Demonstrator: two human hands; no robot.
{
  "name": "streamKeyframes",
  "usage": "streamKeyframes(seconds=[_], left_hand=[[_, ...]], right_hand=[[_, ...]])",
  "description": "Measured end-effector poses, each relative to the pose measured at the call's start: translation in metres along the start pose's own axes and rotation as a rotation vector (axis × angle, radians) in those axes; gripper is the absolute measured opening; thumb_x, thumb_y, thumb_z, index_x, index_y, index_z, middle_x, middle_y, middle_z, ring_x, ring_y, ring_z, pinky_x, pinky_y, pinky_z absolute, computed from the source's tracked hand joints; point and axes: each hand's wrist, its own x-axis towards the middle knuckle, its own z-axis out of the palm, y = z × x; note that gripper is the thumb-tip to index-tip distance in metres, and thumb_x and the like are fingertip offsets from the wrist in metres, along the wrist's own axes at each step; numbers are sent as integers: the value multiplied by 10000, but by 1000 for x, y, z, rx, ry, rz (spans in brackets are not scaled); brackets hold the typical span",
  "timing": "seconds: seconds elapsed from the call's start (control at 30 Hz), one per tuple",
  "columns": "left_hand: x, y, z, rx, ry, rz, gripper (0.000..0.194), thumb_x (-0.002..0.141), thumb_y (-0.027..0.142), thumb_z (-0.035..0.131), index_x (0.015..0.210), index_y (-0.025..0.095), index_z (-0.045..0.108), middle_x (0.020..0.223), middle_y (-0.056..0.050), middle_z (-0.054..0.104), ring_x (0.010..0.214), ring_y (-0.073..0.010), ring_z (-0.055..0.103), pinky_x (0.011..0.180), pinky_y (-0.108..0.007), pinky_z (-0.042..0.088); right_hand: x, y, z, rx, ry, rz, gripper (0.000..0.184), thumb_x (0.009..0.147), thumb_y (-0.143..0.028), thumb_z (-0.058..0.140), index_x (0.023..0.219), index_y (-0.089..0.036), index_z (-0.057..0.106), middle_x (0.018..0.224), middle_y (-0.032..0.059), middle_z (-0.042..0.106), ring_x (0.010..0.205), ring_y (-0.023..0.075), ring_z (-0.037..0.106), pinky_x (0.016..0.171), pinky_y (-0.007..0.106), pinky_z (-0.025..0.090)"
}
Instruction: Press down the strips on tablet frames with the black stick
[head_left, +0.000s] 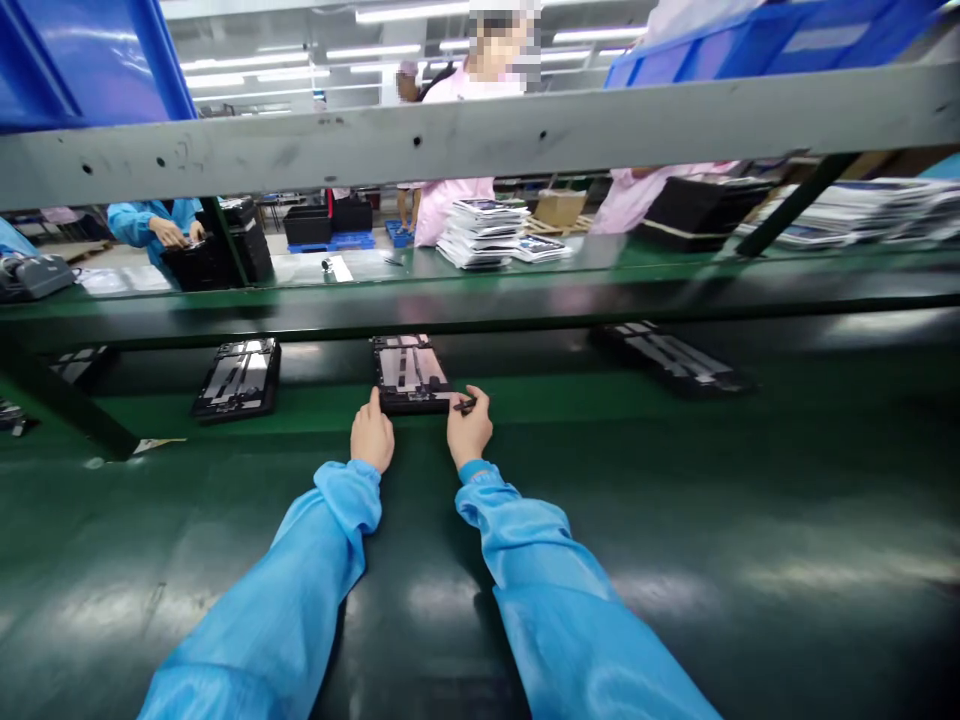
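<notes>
Black tablet frame (411,375), silver-lined, lying flat

Left hand (372,432) and right hand (470,428), in blue sleeves (337,505), reaching forward over a green conveyor belt (622,480). Left fingertip (373,397) just beside the near edge of a black tablet frame (411,375); right hand at its near right corner, pinching a small black part (465,405). A second frame (237,380) lying to the left, a third frame (667,356) to the right, both well apart from the first. Far side, beyond a grey metal beam (480,130): a person in pink (454,210) behind a stack of flat packets (480,235), and a person in blue (142,222) at left, hands on a black tray (199,265)
</notes>
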Motion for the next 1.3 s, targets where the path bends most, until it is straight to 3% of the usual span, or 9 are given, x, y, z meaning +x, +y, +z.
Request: streamKeyframes(seconds=[0.13, 0.3, 0.4, 0.53, 0.63, 0.8, 1.03, 1.17, 1.3], left_hand=[[-36, -15, -32, -122, -11, -76, 499, 1017, 238, 224, 1489, 98, 307, 1125, -150, 582, 1047, -217, 593, 952, -350, 471], [-132, -30, -87, -240, -216, 3, 479, 990, 381, 406, 1406, 149, 456, 876, -35, 577, 753, -161, 597, 760, -292, 520], [-184, -37, -121, -282, -384, 80, 524, 984, 401, 439, 1455, 178, 389, 909, -22, 575, 703, -135, 573, 731, -277, 522], [-209, -38, -145, -207, -408, 123, 534, 983, 400, 473, 1473, 225, 351, 990, -35, 594, 741, -137, 583, 745, -289, 529], [-204, -34, -148, -106, -282, 219, 408, 996, 392, 477, 1371, 230, 477, 1050, -57, 609, 866, -165, 604, 798, -306, 524], [-189, -23, -139, 23, -160, 417, 193, 1006, 318, 482, 1081, 226, 635, 937, -27, 637, 829, -171, 610, 748, -303, 497], [-192, -12, -136, -232, -229, 312, 178, 1015, 278, 461, 957, 197, 609, 913, -24, 630, 833, -134, 619, 747, -248, 497], [-197, -14, -137, -123, -160, 431, 161, 1003, 301, 508, 1093, 212, 608, 1016, -38, 672, 893, -162, 623, 782, -297, 487], [-198, -17, -137, -40, -167, 475, 171, 1014, 258, 478, 1017, 226, 646, 924, -10, 691, 788, -141, 610, 713, -290, 466]], right_hand=[[-31, 7, -30, 122, -75, -52, 491, 887, -382, 480, 1294, -109, 469, 1059, 162, 704, 907, 267, 662, 839, 391, 500], [-102, 29, -104, 235, -421, -135, 454, 880, -446, 545, 1220, -145, 553, 1102, 159, 710, 816, 234, 692, 740, 346, 554], [-139, 35, -147, 227, -614, -139, 379, 910, -406, 573, 1215, -182, 552, 1194, 149, 679, 1007, 255, 677, 880, 376, 531], [-159, 22, -174, 120, -643, -158, 393, 916, -394, 599, 1262, -231, 513, 1225, 109, 668, 1055, 271, 655, 935, 416, 508], [-167, -2, -170, 58, -545, -326, 362, 935, -350, 605, 1275, -264, 514, 1167, 65, 688, 1058, 271, 640, 960, 422, 479], [-188, -36, -137, 74, -783, -595, 288, 949, -165, 521, 1211, -271, 572, 1090, 44, 683, 994, 242, 642, 859, 367, 510], [-199, -36, -107, 154, -791, -566, 210, 914, -129, 544, 1089, -240, 580, 909, 31, 682, 866, 241, 647, 784, 359, 505], [-197, -33, -109, 163, -803, -515, 178, 929, -167, 550, 1092, -234, 575, 933, 36, 680, 877, 239, 650, 794, 351, 502], [-193, -35, -113, 158, -885, -507, 174, 940, -179, 534, 1097, -245, 568, 934, 37, 678, 917, 251, 637, 836, 373, 485]])
